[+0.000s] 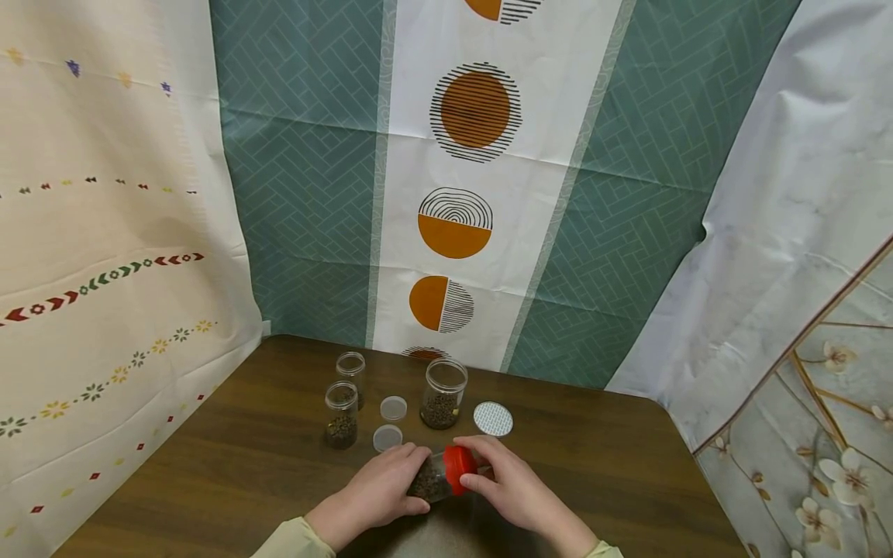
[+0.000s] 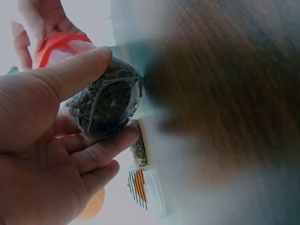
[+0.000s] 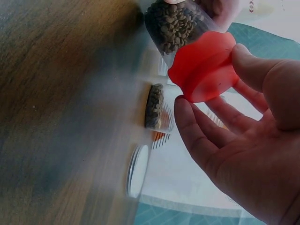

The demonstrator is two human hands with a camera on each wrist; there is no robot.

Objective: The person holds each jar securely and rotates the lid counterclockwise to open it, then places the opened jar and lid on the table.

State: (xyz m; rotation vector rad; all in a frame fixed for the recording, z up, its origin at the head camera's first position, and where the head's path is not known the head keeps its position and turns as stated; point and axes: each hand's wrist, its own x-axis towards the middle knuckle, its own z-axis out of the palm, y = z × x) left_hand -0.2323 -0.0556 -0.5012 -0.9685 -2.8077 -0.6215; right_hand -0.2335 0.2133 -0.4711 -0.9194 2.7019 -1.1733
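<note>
My left hand [image 1: 382,487] holds a clear jar [image 1: 430,479] of small brown beans, tilted on its side above the table. In the left wrist view, thumb and fingers wrap the jar's bottom end [image 2: 110,105]. A wavy-edged red lid [image 1: 458,468] covers the other end. My right hand [image 1: 512,482] grips that lid by its rim, thumb on one side and fingers on the other, as the right wrist view shows. Inside the jar, the beans [image 3: 173,26] lie toward the bottom, apart from the lid [image 3: 206,65].
Behind the hands stand a wide open jar [image 1: 441,399] and two narrower open jars, one nearer [image 1: 341,418] and one farther [image 1: 352,376], with beans inside. Two small clear lids [image 1: 394,408] and a white patterned disc [image 1: 493,418] lie on the wooden table [image 1: 593,449]. Cloth hangs around it.
</note>
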